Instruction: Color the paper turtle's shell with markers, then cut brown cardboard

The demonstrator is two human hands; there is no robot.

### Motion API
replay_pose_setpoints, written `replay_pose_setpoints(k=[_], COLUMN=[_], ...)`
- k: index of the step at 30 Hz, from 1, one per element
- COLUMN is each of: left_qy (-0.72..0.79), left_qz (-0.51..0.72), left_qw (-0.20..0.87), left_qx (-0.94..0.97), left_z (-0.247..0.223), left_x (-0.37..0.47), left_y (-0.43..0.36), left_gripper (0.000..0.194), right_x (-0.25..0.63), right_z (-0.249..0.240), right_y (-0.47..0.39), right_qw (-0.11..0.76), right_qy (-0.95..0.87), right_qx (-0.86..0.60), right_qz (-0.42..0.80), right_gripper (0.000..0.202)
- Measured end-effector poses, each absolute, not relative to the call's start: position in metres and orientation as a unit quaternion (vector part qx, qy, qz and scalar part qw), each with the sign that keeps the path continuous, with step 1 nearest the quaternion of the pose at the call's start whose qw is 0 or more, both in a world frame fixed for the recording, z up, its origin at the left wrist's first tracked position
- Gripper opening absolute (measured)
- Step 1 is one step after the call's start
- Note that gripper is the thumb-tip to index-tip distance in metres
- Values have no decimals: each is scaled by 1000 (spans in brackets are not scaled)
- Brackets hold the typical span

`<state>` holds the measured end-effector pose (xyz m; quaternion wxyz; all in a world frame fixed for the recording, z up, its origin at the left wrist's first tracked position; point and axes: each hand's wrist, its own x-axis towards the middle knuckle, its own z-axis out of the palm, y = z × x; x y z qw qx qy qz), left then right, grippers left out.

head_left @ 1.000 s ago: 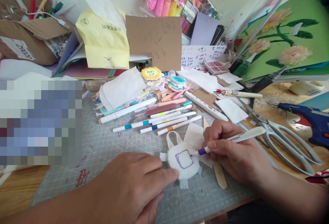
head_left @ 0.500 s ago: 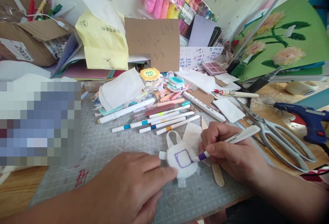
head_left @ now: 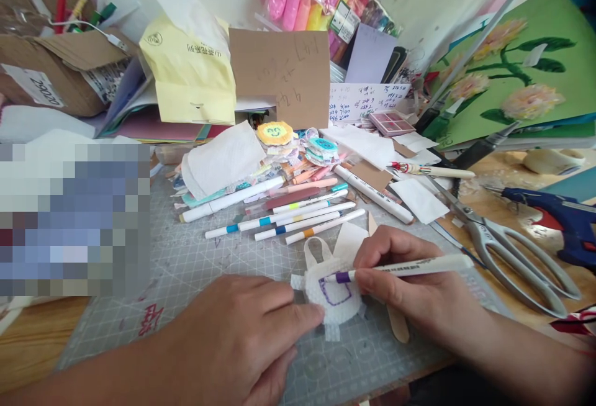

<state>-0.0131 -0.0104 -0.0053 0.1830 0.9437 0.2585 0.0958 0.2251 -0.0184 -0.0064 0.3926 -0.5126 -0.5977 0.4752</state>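
A white, rounded piece (head_left: pixel 343 318) with ear-like loops and small tabs lies on the grey cutting mat (head_left: pixel 186 257); a purple square outline is drawn on it. My right hand (head_left: pixel 405 275) is closed round a white marker (head_left: pixel 426 265) with a purple band, its tip at the upper edge of the outline. With a stretched index finger, my left hand (head_left: pixel 251 331) presses the piece's lower left edge; its other fingers are bent, and nothing shows in them. A wooden stick (head_left: pixel 398 325) lies partly under my right hand.
Several markers (head_left: pixel 307 227) lie behind the piece. Large scissors (head_left: pixel 507 251) and a blue glue gun (head_left: pixel 554 207) are at the right. Paper scraps (head_left: pixel 223 161) and small round faces (head_left: pixel 274 134) are piled at the back, before a yellow bag (head_left: pixel 190 77) and cardboard (head_left: pixel 279 61).
The marker's tip has moved left from the outline's right side to its upper edge, and the marker now lies flatter. My left hand keeps its place on the piece.
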Motion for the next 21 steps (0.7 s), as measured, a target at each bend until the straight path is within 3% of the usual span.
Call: replay_pose_setpoints(k=[21], left_qy=[256], left_qz=[79], left_qw=[196], left_qx=[943], left_z=[-3], left_x=[-12], left_y=[-11], left_gripper=[40], right_x=[229], right_z=[-9], right_y=[-18], right_qw=[377], right_qy=[-598], right_qx=[-507], right_qz=[493], right_gripper=[18])
